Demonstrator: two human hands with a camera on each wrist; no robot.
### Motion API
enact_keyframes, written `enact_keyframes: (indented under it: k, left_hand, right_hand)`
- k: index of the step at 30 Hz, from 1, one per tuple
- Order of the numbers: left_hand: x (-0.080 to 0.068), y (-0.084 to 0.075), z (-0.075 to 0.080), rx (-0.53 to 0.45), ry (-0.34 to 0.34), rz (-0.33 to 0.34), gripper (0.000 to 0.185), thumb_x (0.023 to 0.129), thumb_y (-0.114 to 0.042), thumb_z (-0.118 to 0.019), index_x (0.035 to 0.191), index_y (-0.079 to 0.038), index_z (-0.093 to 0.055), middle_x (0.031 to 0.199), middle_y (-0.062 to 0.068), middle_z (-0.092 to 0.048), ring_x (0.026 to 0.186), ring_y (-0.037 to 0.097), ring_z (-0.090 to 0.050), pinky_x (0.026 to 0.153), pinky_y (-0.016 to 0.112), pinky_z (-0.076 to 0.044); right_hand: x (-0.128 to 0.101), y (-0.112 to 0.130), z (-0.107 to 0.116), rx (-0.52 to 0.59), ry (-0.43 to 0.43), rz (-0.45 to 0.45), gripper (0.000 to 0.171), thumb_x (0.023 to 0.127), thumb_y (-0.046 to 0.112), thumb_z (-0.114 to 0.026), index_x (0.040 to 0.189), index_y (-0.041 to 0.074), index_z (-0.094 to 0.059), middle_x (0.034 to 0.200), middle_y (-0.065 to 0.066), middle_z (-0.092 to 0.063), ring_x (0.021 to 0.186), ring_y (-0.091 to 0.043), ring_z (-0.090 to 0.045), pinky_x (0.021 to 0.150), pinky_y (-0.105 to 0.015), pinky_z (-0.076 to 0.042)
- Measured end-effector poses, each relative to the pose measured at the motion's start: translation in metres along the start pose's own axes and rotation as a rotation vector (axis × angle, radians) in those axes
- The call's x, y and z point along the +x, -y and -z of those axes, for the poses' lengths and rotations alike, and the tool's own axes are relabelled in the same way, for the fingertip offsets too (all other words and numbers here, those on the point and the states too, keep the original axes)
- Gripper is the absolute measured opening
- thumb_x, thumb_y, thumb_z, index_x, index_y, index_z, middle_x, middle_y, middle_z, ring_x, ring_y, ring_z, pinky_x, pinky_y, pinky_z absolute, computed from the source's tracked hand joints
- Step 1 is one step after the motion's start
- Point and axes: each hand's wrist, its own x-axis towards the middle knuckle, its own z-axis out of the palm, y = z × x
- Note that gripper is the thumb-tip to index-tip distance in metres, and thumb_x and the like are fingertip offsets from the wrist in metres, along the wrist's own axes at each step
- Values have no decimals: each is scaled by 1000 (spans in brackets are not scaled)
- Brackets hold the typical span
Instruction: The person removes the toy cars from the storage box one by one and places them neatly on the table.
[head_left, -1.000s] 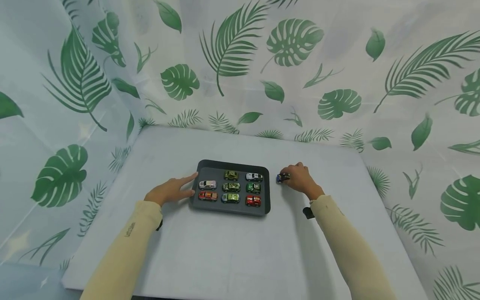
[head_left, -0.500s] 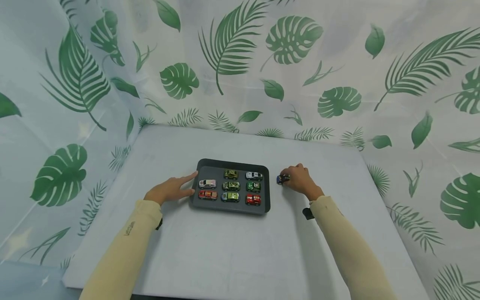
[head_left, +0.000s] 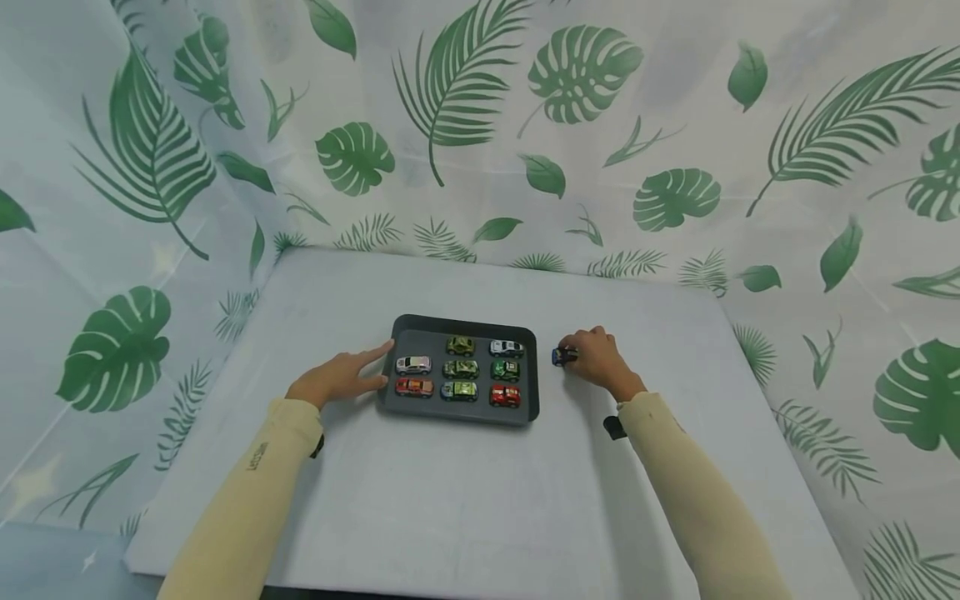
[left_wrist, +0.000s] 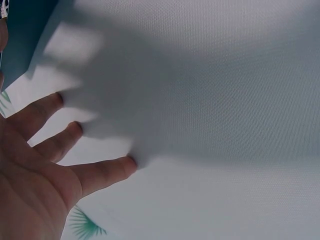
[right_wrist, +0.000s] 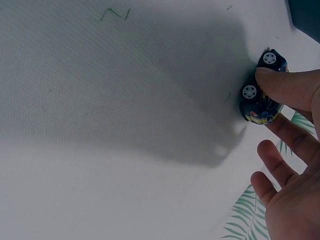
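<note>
Over the link I'm watching the right hand [head_left: 600,357] pinching a dark-blue toy car [head_left: 564,357], thumb against fingers, just off the three o'clock rim of the grey tray [head_left: 418,340]. My right wrist view is showing its pale spoked wheels and yellow trim; the head view is losing them behind the fingers. Only the head view is showing me eight toy cars [head_left: 461,369] sitting in rows inside, and the left hand [head_left: 339,379] resting, fingers spreading wide, at the nine o'clock rim.
</note>
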Motion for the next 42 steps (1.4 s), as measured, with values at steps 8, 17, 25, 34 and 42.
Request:
enact_keyframes:
  k: [8,17,25,34,42]
  left_hand:
    - [-3,-2,2,4,5,-2,73,112,-41,-57,173,-22,-22,167,30,-33,152,53,-33,119,72,-31]
    - [-2,-1,1,1,4,-6,73,112,-42,-58,173,-22,-22,168,30,-33,152,52,-33,119,71,-31]
    - [-2,-2,2,-2,-1,3,73,112,-41,-58,173,-23,-22,169,28,-32,153,51,-33,120,69,-30]
    - [-1,-1,2,4,0,-9,74,112,-43,-58,174,-23,-21,170,27,-32,153,50,-33,121,67,-30]
    - [1,1,3,-3,9,0,75,112,-43,-58,174,-25,-19,170,26,-30,154,49,-32,123,67,-28]
  right_hand:
    - [-1,2,4,-8,2,-4,43,90,4,-81,132,0,-73,126,-23,-73,120,-51,-55,100,-67,-43]
    - [1,1,11,24,24,-4,58,90,9,-80,145,0,-64,145,-28,-62,135,-58,-46,109,-72,-36]
    - [10,3,18,51,45,-6,62,94,16,-82,150,1,-60,151,-25,-58,139,-56,-43,112,-72,-32]
    - [22,16,34,36,39,6,67,94,22,-84,153,3,-58,154,-26,-55,142,-55,-40,114,-71,-29]
    - [34,34,47,23,37,36,65,95,23,-83,152,3,-59,151,-25,-58,141,-53,-42,115,-70,-30]
